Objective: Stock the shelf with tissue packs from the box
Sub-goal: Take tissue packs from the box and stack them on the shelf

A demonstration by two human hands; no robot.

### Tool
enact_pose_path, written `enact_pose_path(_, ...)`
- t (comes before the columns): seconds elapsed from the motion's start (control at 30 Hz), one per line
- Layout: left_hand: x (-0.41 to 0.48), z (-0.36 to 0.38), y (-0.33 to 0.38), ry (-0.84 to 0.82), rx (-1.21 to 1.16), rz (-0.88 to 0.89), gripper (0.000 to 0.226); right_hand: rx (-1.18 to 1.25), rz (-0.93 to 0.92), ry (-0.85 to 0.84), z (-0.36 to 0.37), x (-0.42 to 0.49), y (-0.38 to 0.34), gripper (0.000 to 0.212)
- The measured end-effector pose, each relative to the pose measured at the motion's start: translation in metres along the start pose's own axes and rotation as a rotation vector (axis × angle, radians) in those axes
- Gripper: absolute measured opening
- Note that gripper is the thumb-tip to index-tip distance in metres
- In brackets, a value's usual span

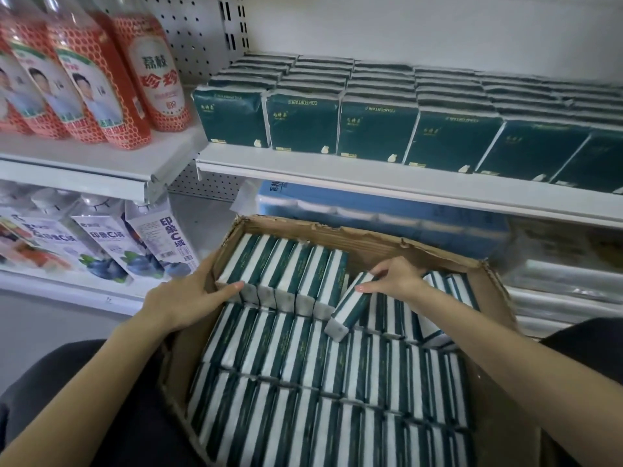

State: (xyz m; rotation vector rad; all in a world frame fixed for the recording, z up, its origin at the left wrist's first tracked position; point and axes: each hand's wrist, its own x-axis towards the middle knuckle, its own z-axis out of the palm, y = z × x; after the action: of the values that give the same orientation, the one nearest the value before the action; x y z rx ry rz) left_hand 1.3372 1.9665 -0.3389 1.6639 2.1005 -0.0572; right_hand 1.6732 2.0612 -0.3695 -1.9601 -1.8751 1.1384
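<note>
Left hand [188, 298]: reaches over the left wall of the box [337, 230], fingers laid nearly straight against the near end of the upper row of packs [286, 274], bracing it, gripping nothing. Right hand [394, 281]: fingers curled over one tilted pack [350, 310] at the right end of that row, leaning above the lower layers [320, 382]. Step in hand, by judgement: taking stock out of the box; whether the whole row is being squeezed between both hands or the single pack drawn first, cannot tell. Next move calls for: a firm lift clear of the torn cardboard rim, then carriage up and forward to the shelf [371, 178], packs stood upright, face out, to match. Stock status: box largely full, green-and-white packs on edge in close rows; shelved packs [374, 129] already stand in files across the front, several deep, with no obvious gap in view. Surroundings, left to right: red bottles [101, 79] on the upper left shelf; blueberry-label bottles [151, 244] below them; grey floor [50, 315]; perforated back panel [195, 35]; blue-wrapped bundle [371, 210] under the tissue shelf; pale wrapped goods at lower right, too blurred to identify
</note>
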Motion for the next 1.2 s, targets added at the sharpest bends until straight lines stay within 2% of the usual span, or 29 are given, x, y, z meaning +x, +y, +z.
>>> enact_pose_path(0.1, -0.008, 0.009, 0.007, 0.041, 0.008, 0.021, 0.111, 0.226, 0.049, 0.036, 0.002, -0.002, 0.004, 0.020)
enact_pose_path(0.27, -0.023, 0.020, 0.016, 0.115, -0.004, 0.012, 0.105, 0.410, 0.112, 0.012, 0.005, -0.010, 0.006, 0.015)
enact_pose_path(0.47, -0.038, 0.028, 0.026, 0.168, -0.013, -0.005, 0.099, 0.195, -0.042, -0.022, -0.002, -0.017, 0.002, 0.023)
enact_pose_path(0.63, -0.033, 0.023, 0.027, 0.238, -0.044, -0.059, 0.078, 0.096, -0.222, 0.004, -0.022, -0.030, -0.026, 0.023)
enact_pose_path(0.77, -0.021, 0.024, 0.033, 0.348, -0.356, -0.088, 0.071, 0.081, -0.291, 0.029, -0.040, -0.040, -0.059, 0.022)
enact_pose_path(0.87, -0.024, 0.020, 0.047, 0.483, -0.627, 0.035, 0.065, 0.135, -0.301, 0.074, -0.051, -0.042, -0.083, 0.022)
enact_pose_path(0.97, -0.032, 0.009, 0.061, 0.601, -0.848, 0.195, 0.030, 0.322, -0.257, 0.138, -0.059, -0.044, -0.109, 0.020)
enact_pose_path(1.0, -0.034, 0.003, 0.065, 0.635, -0.881, 0.240, 0.027, 0.398, -0.246, 0.143, -0.060, -0.045, -0.120, 0.020)
enact_pose_path(1.1, -0.041, -0.012, 0.071, 0.707, -0.960, 0.347, 0.035, 0.551, -0.249, 0.167, -0.060, -0.046, -0.152, 0.018)
enact_pose_path(1.2, -0.037, -0.026, 0.072, 0.730, -0.967, 0.448, 0.048, 0.621, -0.289, 0.260, -0.051, -0.038, -0.181, 0.019)
